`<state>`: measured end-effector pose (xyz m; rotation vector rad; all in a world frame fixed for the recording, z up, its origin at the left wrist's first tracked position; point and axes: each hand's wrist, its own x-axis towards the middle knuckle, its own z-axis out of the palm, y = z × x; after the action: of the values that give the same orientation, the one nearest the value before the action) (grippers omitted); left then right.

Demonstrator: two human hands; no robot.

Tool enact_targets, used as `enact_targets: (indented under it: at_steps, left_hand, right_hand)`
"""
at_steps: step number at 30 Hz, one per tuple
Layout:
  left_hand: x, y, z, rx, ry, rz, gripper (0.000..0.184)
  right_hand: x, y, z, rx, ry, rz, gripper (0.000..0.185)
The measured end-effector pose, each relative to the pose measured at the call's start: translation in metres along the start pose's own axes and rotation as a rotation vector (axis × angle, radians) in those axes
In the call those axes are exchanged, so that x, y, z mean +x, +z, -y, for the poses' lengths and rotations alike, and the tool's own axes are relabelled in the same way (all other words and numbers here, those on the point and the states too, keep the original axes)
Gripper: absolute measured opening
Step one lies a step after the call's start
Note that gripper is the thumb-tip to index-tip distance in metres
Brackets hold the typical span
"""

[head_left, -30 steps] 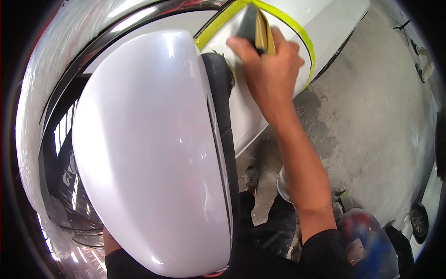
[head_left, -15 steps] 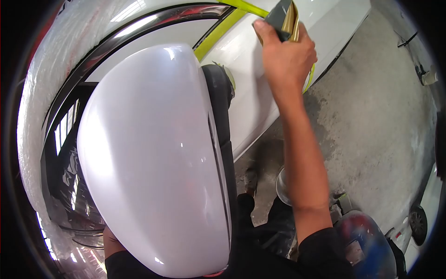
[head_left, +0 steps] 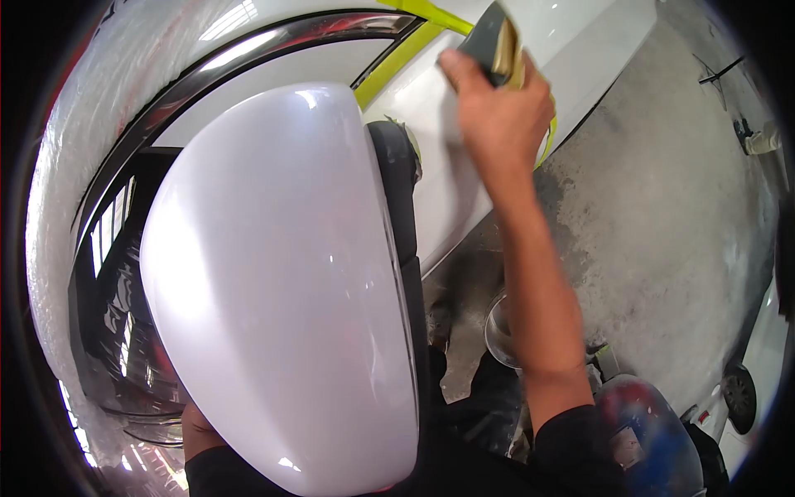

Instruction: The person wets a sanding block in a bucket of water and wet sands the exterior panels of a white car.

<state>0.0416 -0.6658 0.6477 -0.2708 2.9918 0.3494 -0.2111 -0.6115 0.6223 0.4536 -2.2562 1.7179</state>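
My right hand (head_left: pixel 505 116) is closed around a dark grey sanding block (head_left: pixel 487 43) with a tan, layered edge, held at the white car door panel (head_left: pixel 431 99). Lime-green masking tape (head_left: pixel 393 68) runs along the panel near the window trim. A large, glossy pearl-white side mirror (head_left: pixel 273 273) fills the near left and middle. Behind it, only a little of my left forearm (head_left: pixel 197 432) shows; the left hand is hidden.
Clear plastic sheeting (head_left: pixel 62 207) covers the car at the left. Below stands a bucket (head_left: pixel 499 331) on the concrete floor (head_left: pixel 646 224). A smeared, rounded seat-like object (head_left: pixel 650 439) is at the lower right, and another white car's wheel (head_left: pixel 739 398) lies beyond.
My right hand and the sanding block have shifted slightly left and down in the view. The mirror appears a little further right, as the view itself has moved slightly.
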Motion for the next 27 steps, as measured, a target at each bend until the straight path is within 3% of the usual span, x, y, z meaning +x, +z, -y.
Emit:
enact_targets:
  at_steps: [3, 6, 7, 14, 16, 19, 20, 22, 24, 25, 27]
  left_hand:
    - [-0.001, 0.001, 0.0, -0.008, -0.007, 0.007, 0.066]
    - [-0.001, 0.001, 0.0, -0.015, -0.01, 0.008, 0.066]
    - [-0.001, 0.001, 0.0, -0.024, -0.012, 0.011, 0.066]
    - [-0.003, 0.002, -0.002, -0.032, -0.018, 0.025, 0.065]
    - [-0.004, 0.002, -0.002, -0.041, -0.022, 0.028, 0.065]
    - [-0.005, 0.002, -0.002, -0.048, -0.022, 0.031, 0.065]
    - [-0.006, 0.002, -0.001, -0.051, -0.024, 0.034, 0.064]
    - [-0.006, 0.001, -0.002, -0.05, -0.023, 0.037, 0.064]
    - [-0.007, 0.001, -0.002, -0.055, -0.025, 0.039, 0.064]
    - [-0.008, 0.001, -0.002, -0.061, -0.027, 0.042, 0.064]
    - [-0.008, 0.002, -0.002, -0.066, -0.03, 0.048, 0.064]
  right_hand:
    - [0.023, -0.001, 0.005, 0.211, 0.16, 0.129, 0.045]
    - [-0.012, -0.001, 0.003, -0.022, 0.102, 0.028, 0.053]
    - [-0.021, -0.005, 0.009, 0.014, 0.001, 0.103, 0.052]
    - [-0.005, -0.005, 0.008, 0.173, 0.175, 0.158, 0.057]
    - [-0.028, -0.009, 0.014, -0.006, 0.019, 0.344, 0.067]
    - [0.006, -0.004, 0.002, 0.154, 0.143, 0.192, 0.063]
    - [0.015, -0.003, -0.001, 0.075, 0.06, 0.054, 0.057]
    - [0.01, -0.005, 0.0, 0.155, 0.145, 0.131, 0.058]
    - [-0.028, -0.006, 0.001, 0.078, 0.06, 0.169, 0.058]
    - [-0.037, -0.015, 0.01, -0.024, 0.0, 0.363, 0.063]
    - [-0.025, -0.008, 0.001, 0.037, 0.021, 0.188, 0.064]
